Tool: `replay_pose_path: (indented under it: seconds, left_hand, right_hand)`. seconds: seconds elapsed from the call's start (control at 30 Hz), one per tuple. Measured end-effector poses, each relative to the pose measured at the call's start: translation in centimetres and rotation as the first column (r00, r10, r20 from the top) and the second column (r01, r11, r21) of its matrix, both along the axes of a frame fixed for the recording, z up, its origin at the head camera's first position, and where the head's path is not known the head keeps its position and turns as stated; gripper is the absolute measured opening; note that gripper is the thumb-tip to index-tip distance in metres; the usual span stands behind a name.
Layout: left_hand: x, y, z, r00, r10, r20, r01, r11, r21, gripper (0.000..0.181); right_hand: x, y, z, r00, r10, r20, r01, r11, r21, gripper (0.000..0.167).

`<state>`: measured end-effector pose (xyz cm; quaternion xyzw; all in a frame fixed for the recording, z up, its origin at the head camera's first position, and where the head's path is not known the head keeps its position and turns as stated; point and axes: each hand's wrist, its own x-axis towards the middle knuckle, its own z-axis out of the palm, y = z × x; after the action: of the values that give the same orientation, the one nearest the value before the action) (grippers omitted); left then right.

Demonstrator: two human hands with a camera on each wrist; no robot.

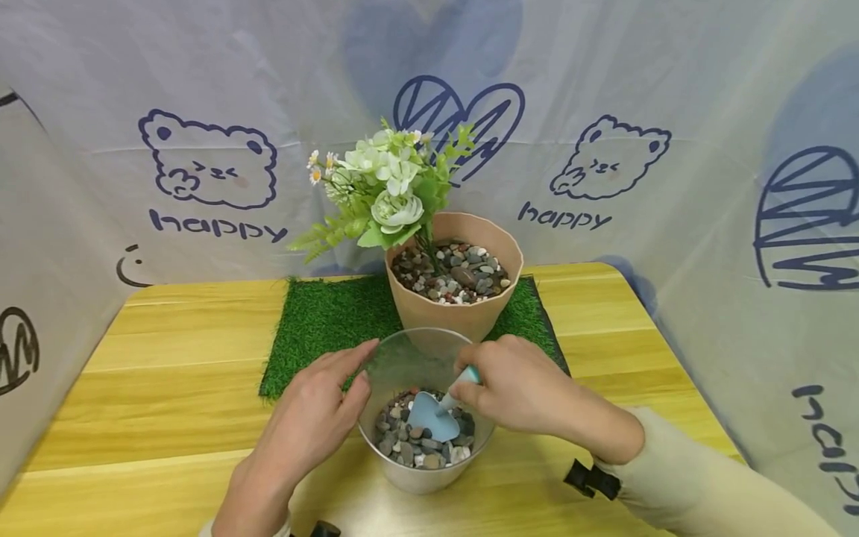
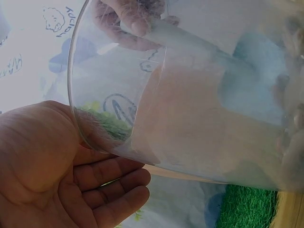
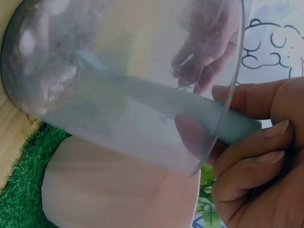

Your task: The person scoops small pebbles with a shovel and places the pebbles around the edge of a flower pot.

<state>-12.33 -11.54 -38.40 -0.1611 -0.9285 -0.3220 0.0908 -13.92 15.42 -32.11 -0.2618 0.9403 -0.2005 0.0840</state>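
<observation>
A clear plastic container stands on the table with grey, brown and white pebbles in its bottom. Inside it, the light blue blade of a small trowel rests against the pebbles. My right hand grips the trowel's handle at the container's rim, its fingers curled round it in the right wrist view. At the left side of the rim lies my left hand, touching the wall. Its fingers look loosely extended along the outside in the left wrist view, the thumb hidden there.
Just behind the container, a peach-coloured pot holds pebbles and white-green flowers. It stands on a green artificial grass mat. The wooden table reaches printed cloth at the back and sides.
</observation>
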Motion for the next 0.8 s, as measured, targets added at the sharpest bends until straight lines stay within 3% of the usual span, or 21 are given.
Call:
replay_pose_path:
  seconds: [0.17,0.33,0.53,0.8]
  left_hand:
    - [-0.03,0.07,0.0,1.0,-0.001,0.003,0.001,1.0,0.004,0.044]
    - [-0.03,0.07,-0.06,1.0,0.005,0.014,-0.005,1.0,0.006,0.044]
    - [-0.05,0.17,-0.02,1.0,0.0,0.019,0.0,1.0,0.009,0.045]
    - [-0.03,0.08,0.02,1.0,0.003,0.014,-0.003,1.0,0.004,0.045]
  right_hand:
    - [0.07,-0.11,-0.29,0.997,-0.069,0.03,0.07,0.997,-0.02,0.013]
    - [0.28,-0.53,-0.69,0.996,-0.075,0.049,0.077,0.996,-0.034,0.014]
    - [0.53,-0.24,-0.13,0.992,-0.102,0.069,0.106,0.992,-0.066,0.013]
    - [0.76,-0.76,-0.29,0.988,-0.142,0.054,0.146,0.987,-0.07,0.013]
